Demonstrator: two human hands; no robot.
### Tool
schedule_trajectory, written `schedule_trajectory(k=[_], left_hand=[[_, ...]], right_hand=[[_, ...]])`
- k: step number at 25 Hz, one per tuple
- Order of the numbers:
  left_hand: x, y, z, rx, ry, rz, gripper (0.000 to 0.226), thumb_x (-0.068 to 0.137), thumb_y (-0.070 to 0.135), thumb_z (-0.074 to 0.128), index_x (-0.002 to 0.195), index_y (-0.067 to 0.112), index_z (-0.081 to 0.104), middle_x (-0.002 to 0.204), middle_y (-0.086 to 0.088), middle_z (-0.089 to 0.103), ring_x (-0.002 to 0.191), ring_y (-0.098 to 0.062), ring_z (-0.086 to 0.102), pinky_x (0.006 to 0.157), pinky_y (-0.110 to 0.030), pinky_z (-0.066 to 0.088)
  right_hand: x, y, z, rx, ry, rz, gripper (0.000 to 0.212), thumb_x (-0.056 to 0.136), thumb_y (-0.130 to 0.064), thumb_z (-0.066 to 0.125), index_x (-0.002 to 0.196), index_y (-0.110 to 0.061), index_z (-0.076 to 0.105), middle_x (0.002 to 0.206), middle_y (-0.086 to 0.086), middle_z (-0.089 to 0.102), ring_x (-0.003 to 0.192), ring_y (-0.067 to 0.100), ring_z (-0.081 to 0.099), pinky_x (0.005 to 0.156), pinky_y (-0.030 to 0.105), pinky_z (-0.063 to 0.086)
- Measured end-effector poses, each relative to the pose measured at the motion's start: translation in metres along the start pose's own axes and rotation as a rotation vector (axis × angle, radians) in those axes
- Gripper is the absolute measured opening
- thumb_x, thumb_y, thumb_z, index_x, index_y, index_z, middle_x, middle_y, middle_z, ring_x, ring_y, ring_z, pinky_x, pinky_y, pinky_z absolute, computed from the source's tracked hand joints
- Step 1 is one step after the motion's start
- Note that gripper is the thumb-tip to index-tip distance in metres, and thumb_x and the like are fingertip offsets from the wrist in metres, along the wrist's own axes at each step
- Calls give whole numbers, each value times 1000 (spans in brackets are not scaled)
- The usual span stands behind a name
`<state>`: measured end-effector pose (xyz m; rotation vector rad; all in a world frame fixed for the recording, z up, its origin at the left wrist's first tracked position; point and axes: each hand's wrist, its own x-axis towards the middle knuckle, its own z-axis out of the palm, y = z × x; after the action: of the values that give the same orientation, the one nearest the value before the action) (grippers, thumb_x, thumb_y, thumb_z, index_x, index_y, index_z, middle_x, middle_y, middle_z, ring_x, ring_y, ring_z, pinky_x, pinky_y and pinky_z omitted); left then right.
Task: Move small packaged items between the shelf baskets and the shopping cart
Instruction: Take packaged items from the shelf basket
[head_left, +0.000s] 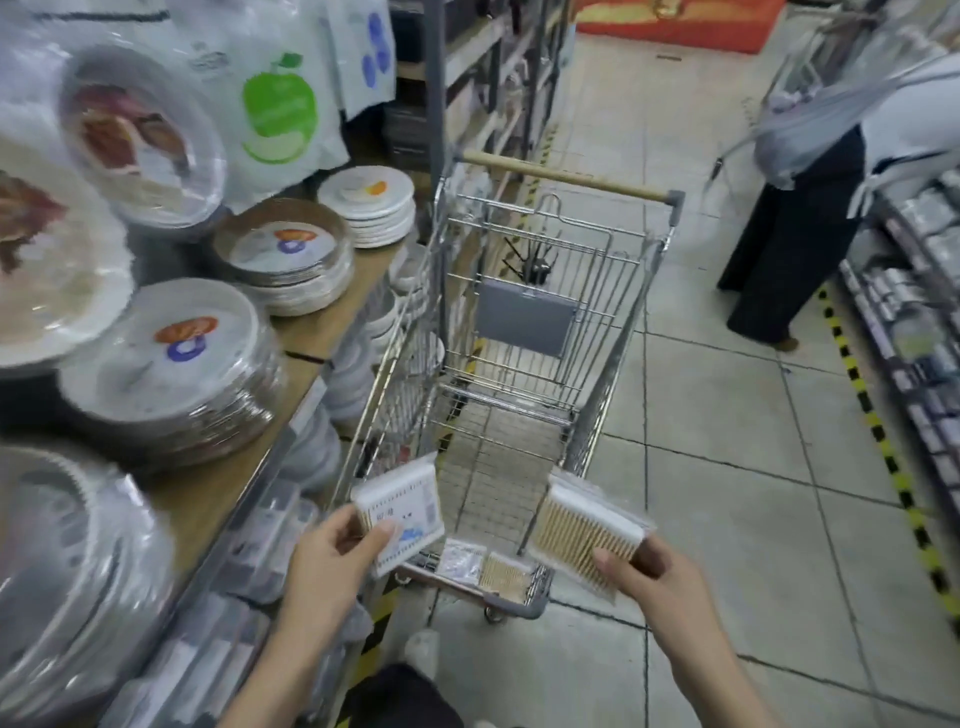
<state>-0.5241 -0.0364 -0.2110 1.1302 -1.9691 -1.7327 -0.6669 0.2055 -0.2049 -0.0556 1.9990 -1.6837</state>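
Note:
My left hand (332, 551) pinches a flat pack of cotton swabs (402, 514), its white label side up, over the near left corner of the wire shopping cart (613, 353). My right hand (654, 577) grips a second clear swab pack (587, 525) with the wooden sticks showing, held above the cart's near right corner. Two more small packs lie on the cart floor at its near end: a clear one (460, 561) and one with wooden sticks (506, 574). The shelf baskets cannot be made out.
A wooden shelf (332, 312) on the left carries wrapped stacks of paper plates (171, 364), with packaged goods (249, 551) on the tier below. Another person (800, 228) stands at the right-hand shelving (914, 332). Tiled floor lies to the right of the cart.

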Motion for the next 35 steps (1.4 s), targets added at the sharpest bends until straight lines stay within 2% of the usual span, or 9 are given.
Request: schedule_trajectory(k=[4, 8, 13, 17, 20, 22, 24, 27, 35], left_hand=[[71, -24, 22, 79, -128, -133, 18, 85, 2, 64, 83, 20, 65, 78, 2, 70, 69, -10, 67, 49, -18, 51], [136, -69, 38, 224, -250, -272, 18, 85, 4, 65, 84, 23, 64, 86, -6, 71, 77, -24, 68, 72, -44, 57], [180, -136, 58, 410, -300, -451, 14, 87, 7, 64, 101, 8, 66, 84, -8, 69, 73, -28, 68, 70, -46, 58], [202, -178, 82, 491, -373, -516, 28, 88, 8, 64, 115, 3, 62, 84, -8, 67, 63, -22, 66, 49, -29, 55], [213, -206, 104, 481, -395, -550, 25, 87, 5, 63, 112, 7, 61, 93, -12, 70, 73, -26, 68, 61, -38, 58], [221, -227, 117, 511, -393, -544, 17, 86, 3, 63, 100, 11, 58, 98, -11, 69, 75, -22, 68, 63, -39, 59], [225, -244, 127, 526, -373, -547, 15, 86, 2, 62, 87, 14, 52, 97, -8, 66, 75, -20, 65, 56, -28, 55], [230, -264, 139, 651, -383, -520, 24, 88, 8, 63, 75, 19, 45, 85, 1, 59, 68, -16, 58, 48, -18, 41], [236, -303, 168, 814, -449, -495, 20, 93, 8, 55, 79, 17, 44, 87, -1, 56, 72, -13, 58, 41, -11, 40]], right_hand=[[44, 31, 21, -91, 105, 112, 20, 83, 1, 66, 96, -15, 66, 87, -2, 73, 83, 12, 70, 73, 27, 57], [90, 67, 66, -303, 155, 253, 14, 84, -3, 65, 92, -13, 62, 90, 5, 70, 89, 24, 67, 80, 42, 55], [137, 132, 118, -491, 99, 446, 19, 89, -15, 60, 108, -11, 60, 95, -1, 65, 86, 15, 63, 80, 36, 54], [164, 173, 124, -545, 111, 638, 30, 95, -16, 53, 123, -4, 50, 104, 3, 57, 92, 18, 57, 80, 30, 46], [181, 203, 127, -528, 127, 726, 46, 97, -12, 50, 140, -3, 37, 132, 11, 53, 107, 24, 57, 89, 31, 46], [193, 222, 131, -529, 147, 771, 48, 97, -9, 46, 143, -5, 32, 133, 12, 52, 102, 22, 58, 84, 30, 47], [201, 241, 136, -521, 193, 818, 45, 96, -5, 45, 140, -4, 36, 129, 12, 55, 108, 25, 58, 88, 33, 47], [209, 268, 142, -566, 251, 853, 32, 95, -8, 44, 126, -5, 48, 107, 9, 61, 94, 23, 62, 82, 37, 53], [222, 298, 149, -745, 262, 843, 47, 94, 0, 30, 141, -2, 29, 126, 14, 55, 111, 29, 57, 90, 40, 49]])
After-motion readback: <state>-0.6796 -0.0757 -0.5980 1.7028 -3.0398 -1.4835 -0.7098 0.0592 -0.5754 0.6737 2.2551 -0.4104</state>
